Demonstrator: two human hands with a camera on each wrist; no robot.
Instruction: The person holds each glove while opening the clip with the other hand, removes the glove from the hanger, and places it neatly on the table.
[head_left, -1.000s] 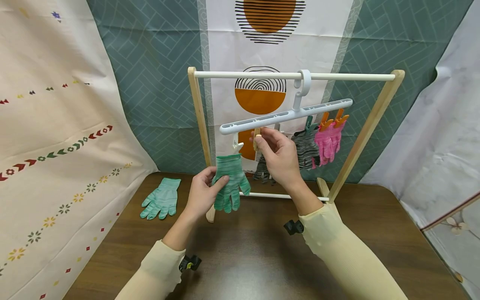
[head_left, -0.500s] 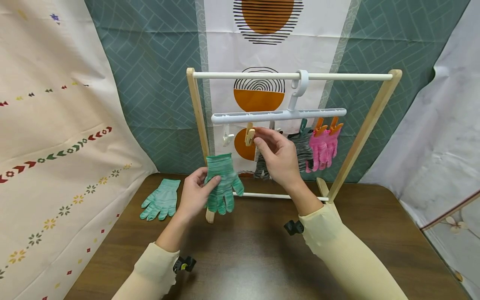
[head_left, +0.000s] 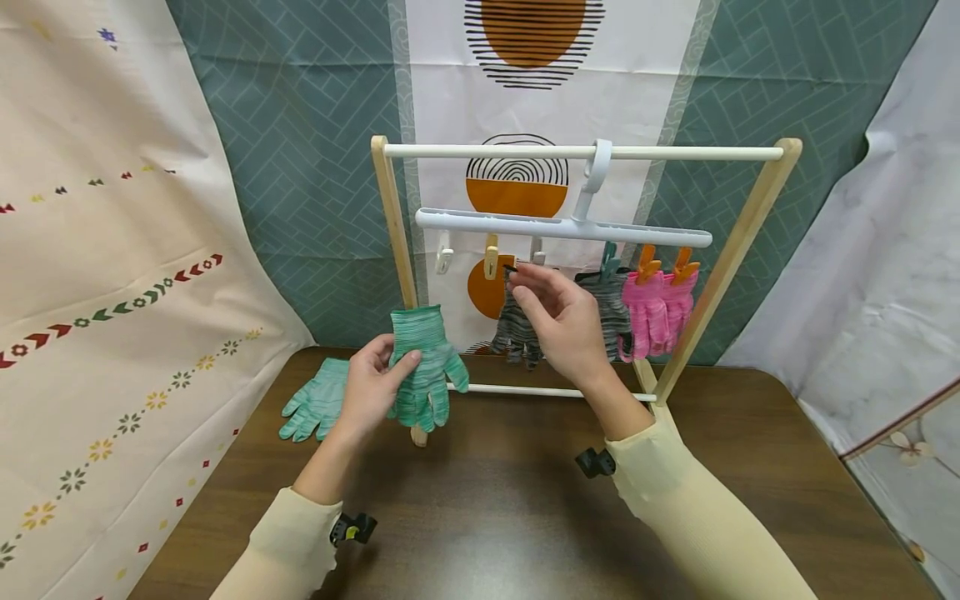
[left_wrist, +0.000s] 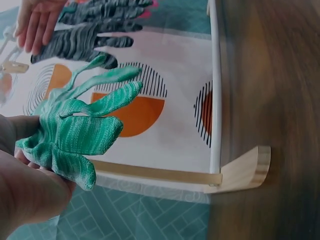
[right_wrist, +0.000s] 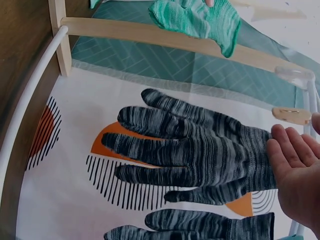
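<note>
My left hand (head_left: 371,379) pinches a green striped knit glove (head_left: 422,362) at its side, thumb in front, with the fingers of the glove hanging down. In the left wrist view the same green glove (left_wrist: 80,125) spreads out from the hand. My right hand (head_left: 562,325) is raised beside the cuff of a hanging black-and-grey glove (head_left: 513,325); its fingers look fairly straight in the right wrist view. Just left of it, a yellow clothespin (head_left: 491,257) hangs free of the hand. A white clothespin (head_left: 444,252) hangs further left, holding no glove.
A white hanger (head_left: 510,223) hangs from the wooden drying rack (head_left: 480,151). Pink gloves (head_left: 647,312) on orange clothespins (head_left: 684,265) and another black-and-grey glove (head_left: 609,300) hang at its right. A second green glove (head_left: 318,400) lies on the brown table (head_left: 480,517).
The green glove came away from the white clothespin and moved left with my left hand. My right hand let go of the yellow clothespin. The hanger tipped, its right end now lower.
</note>
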